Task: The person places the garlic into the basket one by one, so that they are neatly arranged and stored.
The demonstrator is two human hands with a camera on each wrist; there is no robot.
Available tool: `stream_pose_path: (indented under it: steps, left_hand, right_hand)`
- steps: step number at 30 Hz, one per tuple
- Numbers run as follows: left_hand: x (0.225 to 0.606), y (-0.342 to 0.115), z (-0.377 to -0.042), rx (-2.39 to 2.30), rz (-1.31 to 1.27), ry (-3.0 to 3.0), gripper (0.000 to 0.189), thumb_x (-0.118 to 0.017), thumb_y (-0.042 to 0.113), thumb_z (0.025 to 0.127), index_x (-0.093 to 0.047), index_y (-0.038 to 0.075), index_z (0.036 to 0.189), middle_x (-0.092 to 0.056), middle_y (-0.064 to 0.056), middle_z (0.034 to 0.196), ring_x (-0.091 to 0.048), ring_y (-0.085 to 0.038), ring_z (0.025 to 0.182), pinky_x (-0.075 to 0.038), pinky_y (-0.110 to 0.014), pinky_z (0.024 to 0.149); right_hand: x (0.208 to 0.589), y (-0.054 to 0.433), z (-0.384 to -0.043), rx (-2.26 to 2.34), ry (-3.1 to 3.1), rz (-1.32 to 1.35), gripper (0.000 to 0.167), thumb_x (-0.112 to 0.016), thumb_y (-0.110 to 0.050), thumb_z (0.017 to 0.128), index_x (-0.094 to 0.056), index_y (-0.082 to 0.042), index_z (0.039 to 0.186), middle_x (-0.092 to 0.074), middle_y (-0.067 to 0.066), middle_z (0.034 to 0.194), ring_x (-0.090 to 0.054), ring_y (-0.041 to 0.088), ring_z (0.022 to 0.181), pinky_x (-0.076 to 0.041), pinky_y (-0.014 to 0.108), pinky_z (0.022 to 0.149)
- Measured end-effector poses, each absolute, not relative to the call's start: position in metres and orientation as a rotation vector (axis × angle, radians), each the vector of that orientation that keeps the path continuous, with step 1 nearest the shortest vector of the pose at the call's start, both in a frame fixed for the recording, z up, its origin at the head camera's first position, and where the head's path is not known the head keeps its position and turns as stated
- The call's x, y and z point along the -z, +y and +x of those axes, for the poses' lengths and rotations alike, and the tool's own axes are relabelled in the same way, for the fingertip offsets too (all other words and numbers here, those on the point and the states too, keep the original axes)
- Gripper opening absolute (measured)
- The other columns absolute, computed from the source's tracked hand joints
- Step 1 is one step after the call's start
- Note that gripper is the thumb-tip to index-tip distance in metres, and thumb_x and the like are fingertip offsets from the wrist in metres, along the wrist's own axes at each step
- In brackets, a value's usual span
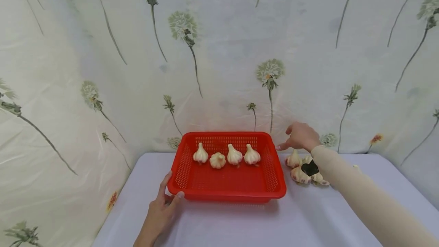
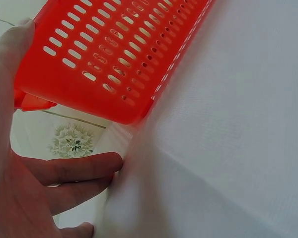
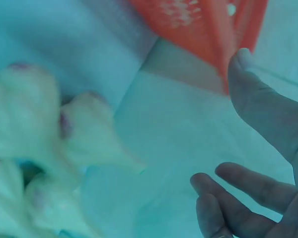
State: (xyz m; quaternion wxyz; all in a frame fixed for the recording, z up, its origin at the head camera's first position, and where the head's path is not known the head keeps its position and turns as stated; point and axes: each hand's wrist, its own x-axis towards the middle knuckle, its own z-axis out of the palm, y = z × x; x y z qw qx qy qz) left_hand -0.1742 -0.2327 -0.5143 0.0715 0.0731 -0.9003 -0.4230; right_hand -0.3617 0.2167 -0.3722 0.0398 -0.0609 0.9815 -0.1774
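Note:
A red plastic basket (image 1: 226, 193) with slotted walls stands on the table, and several garlic bulbs (image 1: 234, 154) sit in a row inside it. My left hand (image 1: 160, 210) holds its front left corner, thumb at the front rim and forefinger along the left side. In the left wrist view the other fingers (image 2: 84, 171) stretch out below the basket wall. To the right of the basket lies a pile of garlic bulbs (image 1: 300, 175). Above that pile my right hand (image 1: 302, 136) is spread with nothing in it, its thumb pointing at the basket's right rim.
A white cloth covers the table (image 1: 219, 228). Behind and to the left hangs a pale curtain (image 1: 219, 68) printed with dandelions. My right sleeve (image 1: 363, 193) hides part of the garlic pile, and a dark heart-shaped patch (image 1: 310, 168) shows near the wrist.

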Motion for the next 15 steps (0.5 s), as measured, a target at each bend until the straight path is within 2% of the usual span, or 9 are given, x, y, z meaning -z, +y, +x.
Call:
stream_pose_path:
  steps: [8, 15]
  left_hand:
    - [0.515, -0.232, -0.174, 1.264, 0.198, -2.695, 0.079, -0.067, 0.057, 0.098, -0.027, 0.044, 0.164, -0.074, -0.007, 0.098, -0.067, -0.018, 0.087, -0.058, -0.039, 0.076]
    - [0.512, -0.232, -0.173, 1.256, 0.203, -2.696, 0.078, -0.067, 0.056, 0.099, -0.027, 0.044, 0.164, -0.074, -0.007, 0.097, -0.068, -0.018, 0.086, -0.054, -0.036, 0.073]
  right_hand:
    - [0.384, 0.250, -0.349, 0.459, 2.980, -0.199, 0.081, -0.096, -0.047, 0.072, -0.068, 0.011, 0.122, -0.072, 0.030, 0.117, -0.068, 0.040, 0.095, -0.060, 0.050, 0.078]
    - [0.398, 0.270, -0.336, 0.381, 2.944, -0.185, 0.075, -0.095, -0.047, 0.072, -0.068, 0.008, 0.116, -0.074, 0.023, 0.108, -0.067, 0.034, 0.089, -0.058, 0.046, 0.071]
